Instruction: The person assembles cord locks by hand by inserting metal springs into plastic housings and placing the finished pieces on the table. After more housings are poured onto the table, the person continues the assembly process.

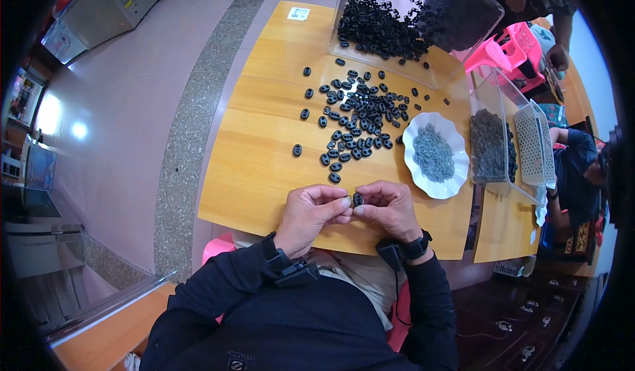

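Note:
Close to the table's near edge, my two hands meet at the fingertips. My right hand (390,212) pinches a black oval cord lock (358,199) with two holes, held upright between thumb and forefinger. Beside it, the thumb and forefinger of my left hand (311,213) are pressed together; what they hold, if anything, is too small to name. Just beyond my hands lies a loose pile of similar black cord locks (370,109), some scattered to its left. Right of the pile stands a white scalloped dish (411,176) of small grey metal pieces that look like springs.
A clear bin (423,73) of black parts stands at the table's far end. Another clear bin (486,93) and a perforated white basket (532,146) sit at the right. Pink stools (509,53) and a person in dark clothes (575,166) are beyond.

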Demonstrator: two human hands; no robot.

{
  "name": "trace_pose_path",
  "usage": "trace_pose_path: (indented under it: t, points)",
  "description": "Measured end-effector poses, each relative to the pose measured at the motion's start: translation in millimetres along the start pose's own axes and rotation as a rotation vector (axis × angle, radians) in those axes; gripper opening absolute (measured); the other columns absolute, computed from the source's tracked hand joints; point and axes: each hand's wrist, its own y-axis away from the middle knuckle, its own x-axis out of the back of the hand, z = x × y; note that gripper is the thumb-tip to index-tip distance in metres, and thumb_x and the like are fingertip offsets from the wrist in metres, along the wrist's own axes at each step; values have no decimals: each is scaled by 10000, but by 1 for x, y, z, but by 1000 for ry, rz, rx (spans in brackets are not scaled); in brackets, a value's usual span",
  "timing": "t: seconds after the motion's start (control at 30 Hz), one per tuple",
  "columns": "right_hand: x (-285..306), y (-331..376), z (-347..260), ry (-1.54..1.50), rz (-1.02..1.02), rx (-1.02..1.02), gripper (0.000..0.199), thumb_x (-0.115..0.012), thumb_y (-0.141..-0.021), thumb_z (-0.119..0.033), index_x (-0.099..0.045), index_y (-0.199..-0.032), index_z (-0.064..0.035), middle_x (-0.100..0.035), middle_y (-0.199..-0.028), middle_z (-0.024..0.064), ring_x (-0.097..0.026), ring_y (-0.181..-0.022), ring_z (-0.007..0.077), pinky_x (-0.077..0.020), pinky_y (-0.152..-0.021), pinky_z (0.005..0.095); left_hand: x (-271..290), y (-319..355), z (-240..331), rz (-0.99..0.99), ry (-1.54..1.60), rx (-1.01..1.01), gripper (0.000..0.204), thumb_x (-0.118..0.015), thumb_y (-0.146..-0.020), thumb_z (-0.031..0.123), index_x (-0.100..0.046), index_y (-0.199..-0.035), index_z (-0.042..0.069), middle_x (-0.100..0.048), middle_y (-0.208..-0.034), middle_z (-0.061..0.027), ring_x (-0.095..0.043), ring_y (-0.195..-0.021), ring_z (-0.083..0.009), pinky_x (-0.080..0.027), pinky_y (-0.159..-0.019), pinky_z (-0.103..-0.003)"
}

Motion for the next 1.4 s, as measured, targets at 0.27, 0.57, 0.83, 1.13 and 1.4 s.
trace_pose_path:
  t: [0.27,0.57,0.83,1.13,1.4]
  points:
    - [-1,1,1,1,-6,1,292,-726,-754,52,-644,-1033,31,-680,-905,91,-657,-817,139,-542,-746,254,0,0,-1,-24,-31,-13,175,-658,-850,23,-628,-1007,-47,-670,-869,-106,-643,-740,-123,-547,-686,-227]
    - [-2,2,5,-102,-46,-21,274,-697,-761,83,-649,-1028,41,-681,-912,111,-664,-806,157,-551,-742,268,3,1,-4,-59,-27,8,160,-677,-841,36,-644,-983,-32,-674,-865,-88,-632,-717,-114,-530,-662,-223]
    - [0,4,0,-134,-84,-10,270,-658,-760,125,-636,-1021,61,-677,-932,164,-678,-831,227,-567,-769,338,4,-3,-2,-177,-7,30,132,-676,-843,40,-613,-948,-8,-654,-842,-81,-631,-714,-121,-540,-660,-235]
    - [-7,-2,-2,-143,-170,37,255,-707,-790,7,-642,-1035,26,-677,-907,82,-650,-803,138,-537,-735,271,7,-5,1,-138,-127,48,111,-625,-860,23,-562,-951,15,-632,-863,-78,-619,-712,-148,-518,-634,-250]
    - [28,9,-35,-76,363,332,227,-678,-787,20,-605,-1001,22,-652,-869,71,-642,-742,144,-549,-674,276,-4,1,6,-87,10,-7,155,-658,-860,66,-574,-985,31,-616,-859,-48,-632,-758,-141,-552,-697,-272]
